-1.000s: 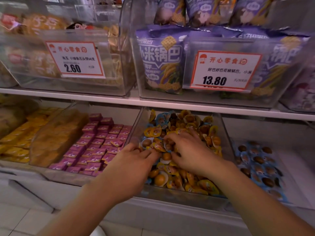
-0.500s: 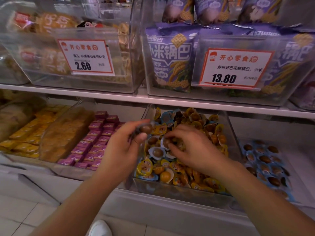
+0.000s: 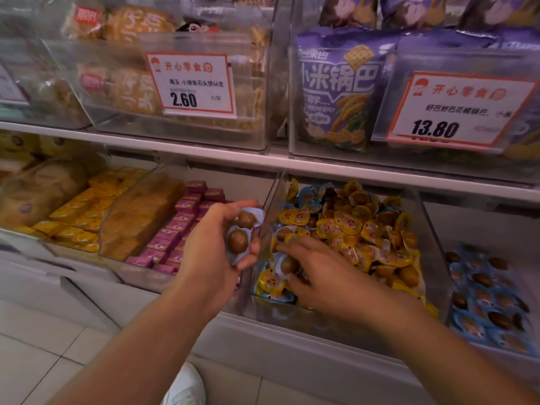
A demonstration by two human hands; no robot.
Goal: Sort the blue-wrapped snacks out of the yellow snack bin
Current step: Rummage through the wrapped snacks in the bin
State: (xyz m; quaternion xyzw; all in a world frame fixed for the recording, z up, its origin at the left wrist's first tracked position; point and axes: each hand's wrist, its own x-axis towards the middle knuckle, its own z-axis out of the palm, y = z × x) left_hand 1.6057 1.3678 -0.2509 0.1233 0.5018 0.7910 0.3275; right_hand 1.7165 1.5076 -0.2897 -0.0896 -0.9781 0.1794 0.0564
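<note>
Currently the left hand (image 3: 213,252) holds two blue-wrapped snacks (image 3: 241,235) just outside the left wall of the yellow snack bin (image 3: 420,229), thumb and fingers curled round them. Inside the bin, the right hand (image 3: 318,273) reaches among the yellow packets with fingers bent over a blue-wrapped piece (image 3: 287,264); whether it grips that piece cannot be determined, as its fingertips are partly hidden. Further blue-wrapped packs (image 3: 491,299) fill the neighbouring bin, cut off at the right frame edge.
</note>
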